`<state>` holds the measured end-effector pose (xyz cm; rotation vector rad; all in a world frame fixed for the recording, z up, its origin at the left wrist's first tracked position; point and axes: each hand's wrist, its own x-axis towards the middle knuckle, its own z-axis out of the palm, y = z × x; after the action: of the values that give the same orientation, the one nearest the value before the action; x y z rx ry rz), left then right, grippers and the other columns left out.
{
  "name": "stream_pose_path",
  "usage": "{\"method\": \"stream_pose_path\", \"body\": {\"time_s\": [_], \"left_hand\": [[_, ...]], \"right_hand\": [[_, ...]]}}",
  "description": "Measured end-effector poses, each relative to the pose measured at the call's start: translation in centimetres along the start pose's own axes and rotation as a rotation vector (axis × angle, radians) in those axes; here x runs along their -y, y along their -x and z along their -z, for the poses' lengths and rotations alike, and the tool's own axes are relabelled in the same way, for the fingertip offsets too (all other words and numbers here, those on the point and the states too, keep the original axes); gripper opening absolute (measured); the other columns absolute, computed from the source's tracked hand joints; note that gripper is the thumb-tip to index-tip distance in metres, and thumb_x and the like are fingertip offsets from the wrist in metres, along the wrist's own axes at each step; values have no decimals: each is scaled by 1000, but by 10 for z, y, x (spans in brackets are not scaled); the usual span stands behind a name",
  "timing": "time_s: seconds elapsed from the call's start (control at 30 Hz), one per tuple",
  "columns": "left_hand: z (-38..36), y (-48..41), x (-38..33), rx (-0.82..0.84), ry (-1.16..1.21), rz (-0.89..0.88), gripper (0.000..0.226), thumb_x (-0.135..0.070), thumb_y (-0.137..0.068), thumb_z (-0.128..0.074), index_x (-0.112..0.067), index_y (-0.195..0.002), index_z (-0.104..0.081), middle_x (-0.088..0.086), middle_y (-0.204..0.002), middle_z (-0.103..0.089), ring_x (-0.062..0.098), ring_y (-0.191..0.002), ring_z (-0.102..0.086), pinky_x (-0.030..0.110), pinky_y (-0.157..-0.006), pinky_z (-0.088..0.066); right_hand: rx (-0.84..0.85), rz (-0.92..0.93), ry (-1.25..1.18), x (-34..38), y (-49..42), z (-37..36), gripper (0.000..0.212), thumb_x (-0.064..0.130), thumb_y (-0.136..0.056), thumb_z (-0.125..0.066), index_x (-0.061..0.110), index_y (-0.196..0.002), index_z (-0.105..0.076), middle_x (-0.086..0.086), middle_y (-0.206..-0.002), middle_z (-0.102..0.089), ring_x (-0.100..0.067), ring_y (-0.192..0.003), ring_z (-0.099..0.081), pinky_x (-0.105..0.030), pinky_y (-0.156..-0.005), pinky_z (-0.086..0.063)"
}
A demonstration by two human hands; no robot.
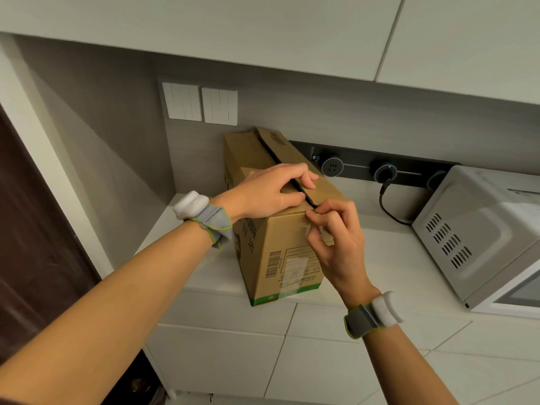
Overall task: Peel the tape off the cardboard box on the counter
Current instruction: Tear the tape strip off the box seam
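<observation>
A brown cardboard box (pixel 280 252) with a barcode and a green base stripe stands on the white counter (pixel 388 258), its top flaps slightly parted along the middle seam. My left hand (pixel 268 190) lies on the box top with fingers curled into the seam. My right hand (pixel 336 235) is at the near top edge of the box's front face, thumb and fingertips pinched on a strip of clear tape (pixel 311 229) stuck there. More clear tape (pixel 292 271) runs down the front face.
A white microwave (pixel 482 238) stands on the counter to the right. A black socket rail (pixel 380 169) with a plugged-in cable runs along the wall behind the box. Wall switches (pixel 200 105) hang above, white cabinets overhead. A dark door stands at the left.
</observation>
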<state>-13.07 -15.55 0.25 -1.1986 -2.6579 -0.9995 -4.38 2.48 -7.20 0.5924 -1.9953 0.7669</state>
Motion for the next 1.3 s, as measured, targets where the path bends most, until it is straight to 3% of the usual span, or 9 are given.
{"method": "stream_pose_path", "body": {"time_s": [0.1,0.23,0.37,0.6,0.7,0.83,1.0,1.3], "left_hand": [[0,1,1,-3,4,2,22,-39,-91,-56,-38,-113,-60,-29,-144,-54,2,-140,-43,53,-115,-33],[1,0,0,-3,5,1,17,-33,-96,-60,-37,-112,-61,-28,-144,-54,3,-140,-43,53,-115,-33],[1,-1,0,-2,1,-4,20,-37,-93,-58,-37,-112,-61,-28,-144,-55,3,-140,-43,54,-114,-33],[1,0,1,-1,12,-9,18,-35,-93,-59,-36,-111,-61,-28,-143,-55,3,-140,-43,54,-115,-33],[1,0,1,-1,13,-3,21,-40,-90,-56,-39,-110,-60,-30,-142,-55,3,-140,-43,55,-115,-34],[1,0,2,1,7,1,22,-41,-89,-56,-40,-111,-60,-30,-143,-54,3,-141,-43,57,-115,-34],[0,0,2,3,18,2,23,-41,-89,-55,-38,-111,-60,-29,-144,-55,3,-141,-43,55,-116,-34],[1,0,2,4,22,-5,23,-41,-89,-55,-37,-111,-61,-29,-143,-55,2,-141,-43,54,-116,-35]], "right_hand": [[11,-23,-18,0,-1,2,4,-5,-89,-69,-5,-93,-68,-16,-106,-55,-11,-100,-51,-15,-85,-43],[29,-59,-58,1,3,5,13,0,-88,-74,-4,-99,-69,-13,-111,-55,-20,-106,-55,-25,-85,-48],[20,-99,-54,6,9,3,30,9,-84,-82,-3,-108,-69,-14,-118,-53,-19,-114,-52,-19,-92,-46],[2,-107,-58,8,4,5,16,1,-87,-78,-2,-101,-70,-13,-114,-54,-15,-110,-52,-17,-93,-44],[-26,-128,-31,12,8,3,21,5,-87,-78,1,-107,-70,-9,-119,-47,-14,-111,-50,-19,-93,-46],[-45,-138,67,18,14,-2,20,15,-92,-73,6,-108,-65,-3,-114,-43,-11,-99,-47,-23,-82,-51],[56,-97,189,19,19,-9,13,19,-101,-61,8,-107,-61,-4,-107,-51,-20,-88,-55,-39,-66,-56],[29,-140,199,27,19,-15,8,18,-99,-58,11,-100,-55,-2,-92,-53,-16,-77,-51,-38,-60,-52]]}}
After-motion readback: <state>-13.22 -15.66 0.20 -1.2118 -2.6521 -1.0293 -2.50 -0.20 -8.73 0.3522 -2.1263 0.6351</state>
